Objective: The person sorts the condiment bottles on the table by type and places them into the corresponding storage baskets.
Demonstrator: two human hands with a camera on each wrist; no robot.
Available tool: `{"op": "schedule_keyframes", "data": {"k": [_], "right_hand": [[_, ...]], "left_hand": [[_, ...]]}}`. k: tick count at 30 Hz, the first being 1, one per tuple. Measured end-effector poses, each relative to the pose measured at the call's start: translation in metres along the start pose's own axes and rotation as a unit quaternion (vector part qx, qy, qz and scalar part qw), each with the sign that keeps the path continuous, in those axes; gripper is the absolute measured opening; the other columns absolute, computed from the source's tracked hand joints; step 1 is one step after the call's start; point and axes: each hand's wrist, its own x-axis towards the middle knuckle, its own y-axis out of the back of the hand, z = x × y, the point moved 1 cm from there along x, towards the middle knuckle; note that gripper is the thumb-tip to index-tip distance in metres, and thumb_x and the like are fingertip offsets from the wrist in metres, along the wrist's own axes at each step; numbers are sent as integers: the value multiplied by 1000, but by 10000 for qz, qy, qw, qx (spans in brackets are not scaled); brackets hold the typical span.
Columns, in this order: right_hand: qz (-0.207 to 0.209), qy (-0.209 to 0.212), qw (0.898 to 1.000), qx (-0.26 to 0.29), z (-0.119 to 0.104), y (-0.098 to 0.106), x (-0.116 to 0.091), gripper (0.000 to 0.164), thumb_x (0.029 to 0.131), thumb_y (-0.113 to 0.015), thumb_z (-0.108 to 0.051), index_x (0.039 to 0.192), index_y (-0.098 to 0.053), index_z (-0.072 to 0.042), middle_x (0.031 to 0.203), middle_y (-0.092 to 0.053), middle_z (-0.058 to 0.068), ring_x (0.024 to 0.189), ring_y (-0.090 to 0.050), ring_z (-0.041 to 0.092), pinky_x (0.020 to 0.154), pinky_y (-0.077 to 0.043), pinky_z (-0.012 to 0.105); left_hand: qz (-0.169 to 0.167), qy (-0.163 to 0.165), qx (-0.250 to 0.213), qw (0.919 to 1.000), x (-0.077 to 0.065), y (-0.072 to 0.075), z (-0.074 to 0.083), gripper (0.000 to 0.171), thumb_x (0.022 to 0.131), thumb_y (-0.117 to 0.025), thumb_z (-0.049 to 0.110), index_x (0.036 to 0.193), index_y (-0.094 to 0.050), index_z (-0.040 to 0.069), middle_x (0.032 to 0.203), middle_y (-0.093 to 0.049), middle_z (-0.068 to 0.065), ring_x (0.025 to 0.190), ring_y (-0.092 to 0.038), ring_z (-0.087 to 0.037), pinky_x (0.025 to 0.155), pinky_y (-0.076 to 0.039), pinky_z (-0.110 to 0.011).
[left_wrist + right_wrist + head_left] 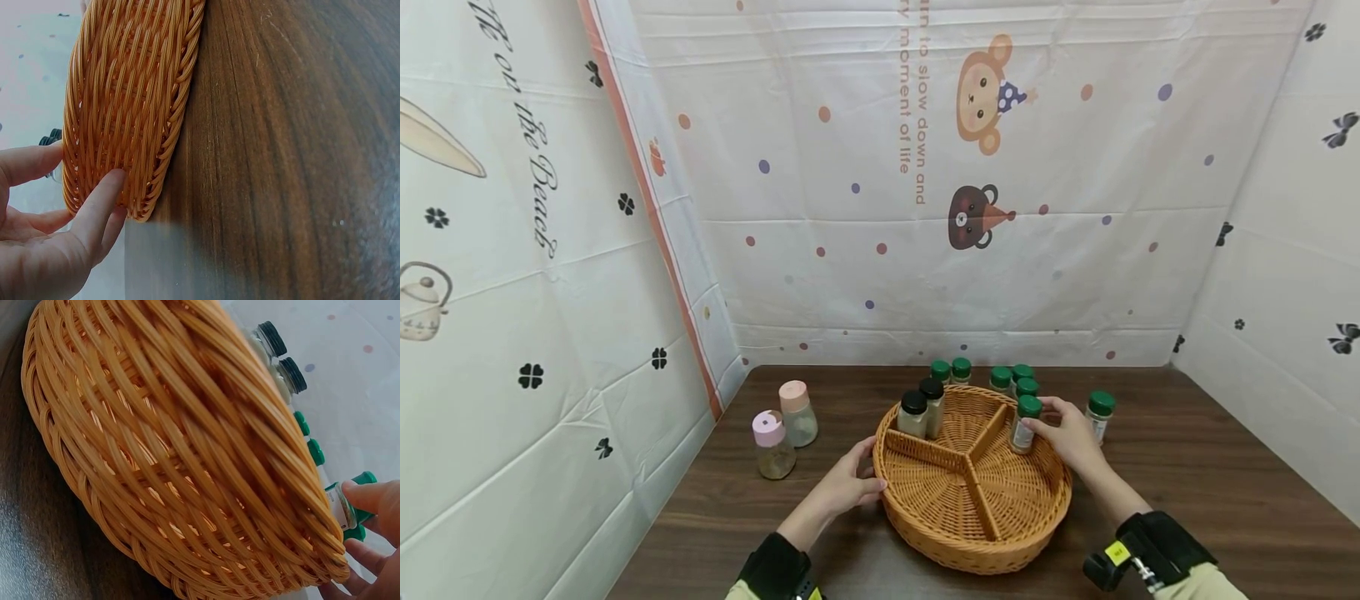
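A round wicker basket (925,546) with three compartments stands on the table. My left hand (850,481) rests against its outer left side; in the left wrist view its fingertips (114,179) touch the woven wall. My right hand (1069,433) pinches a green-lidded spice jar (1024,427) upright within the right compartment; whether the jar's base touches the basket floor I cannot tell. Two black-lidded jars, one at the front (913,415) and one behind (933,404), stand in the back compartment. The front-left compartment holds nothing.
Several green-lidded jars (1000,379) stand behind the basket, partly hidden, and another jar (1099,417) stands right of my right hand. At the left are a purple-lidded jar (773,454) and a pink-lidded jar (800,417). Printed cloth (820,283) hangs around the table (835,558).
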Motion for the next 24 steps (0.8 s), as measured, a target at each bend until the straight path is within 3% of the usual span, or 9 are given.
{"op": "schedule_keyframes", "data": {"k": [11,24], "right_hand": [[-108,168,9998,-20,-2,2,-2,48,95,-67,-21,132,-54,8,124,-60,32,118,-58,50,95,-53,58],[-240,-32,9997,40,-2,4,-4,52,97,-66,-24,135,-50,8,127,-59,32,121,-56,50,96,-53,57]], "left_hand": [[-22,-7,21,10000,0,-1,1,74,94,-57,-7,157,-19,1,161,-16,-31,144,-30,-52,99,-55,-49],[39,35,87,9999,-1,0,2,74,94,-57,-7,157,-19,1,161,-16,-31,144,-30,-52,99,-55,-47]]}}
